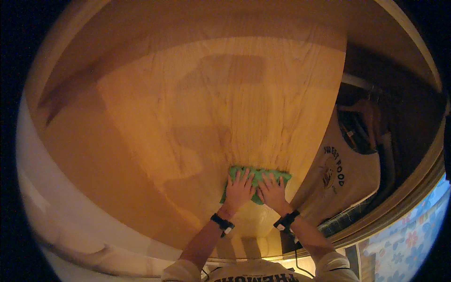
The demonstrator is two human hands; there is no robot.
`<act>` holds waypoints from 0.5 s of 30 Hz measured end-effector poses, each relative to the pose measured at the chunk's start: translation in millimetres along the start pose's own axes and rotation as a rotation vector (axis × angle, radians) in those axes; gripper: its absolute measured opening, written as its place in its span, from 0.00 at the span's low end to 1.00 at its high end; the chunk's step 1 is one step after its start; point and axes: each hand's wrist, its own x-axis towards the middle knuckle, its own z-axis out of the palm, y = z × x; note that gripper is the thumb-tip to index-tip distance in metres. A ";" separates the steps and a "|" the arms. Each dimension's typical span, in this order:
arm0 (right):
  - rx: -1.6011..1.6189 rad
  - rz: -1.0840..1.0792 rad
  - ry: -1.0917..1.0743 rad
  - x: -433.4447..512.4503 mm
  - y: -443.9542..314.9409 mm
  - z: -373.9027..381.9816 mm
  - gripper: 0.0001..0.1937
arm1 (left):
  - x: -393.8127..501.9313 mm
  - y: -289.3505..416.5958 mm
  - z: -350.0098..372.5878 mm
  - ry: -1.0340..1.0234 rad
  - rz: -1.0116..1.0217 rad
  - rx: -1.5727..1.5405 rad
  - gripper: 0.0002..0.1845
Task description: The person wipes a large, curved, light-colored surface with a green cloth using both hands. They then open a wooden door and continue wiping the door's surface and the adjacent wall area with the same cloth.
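Observation:
My left hand (240, 190) lies flat with spread fingers on the left half of a green cloth (259, 173). Beside it, my right hand (273, 192) presses on the right half of the same cloth. The cloth is spread against a wooden panel (246, 116) with visible grain, low on its surface. Both palms face the panel, and neither hand's fingers are closed around the cloth. A black band is on each wrist, and a cable runs near the right forearm.
Right of the panel, an open wardrobe section holds a printed light garment (348, 172) and other clothes hanging from a rail (357, 81). Lower right is a blue flowered fabric (410, 229). A pale wall (38, 197) curves along the left.

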 end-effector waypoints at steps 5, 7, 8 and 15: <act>-0.142 -0.170 -0.090 21.5 9.1 -20.5 0.22 | -0.8 0.2 -15.8 -0.054 -0.106 -0.032 0.27; -0.081 -0.113 0.072 62.2 24.5 -44.3 0.24 | 43.4 -5.0 -32.5 0.060 -0.209 -0.002 0.29; -0.103 -0.058 0.164 80.3 32.0 -58.5 0.24 | 68.4 -7.8 -41.2 0.215 -0.195 -0.024 0.30; 0.004 0.079 0.178 85.6 29.4 -56.3 0.26 | 90.8 -5.5 -44.8 0.225 -0.090 -0.022 0.31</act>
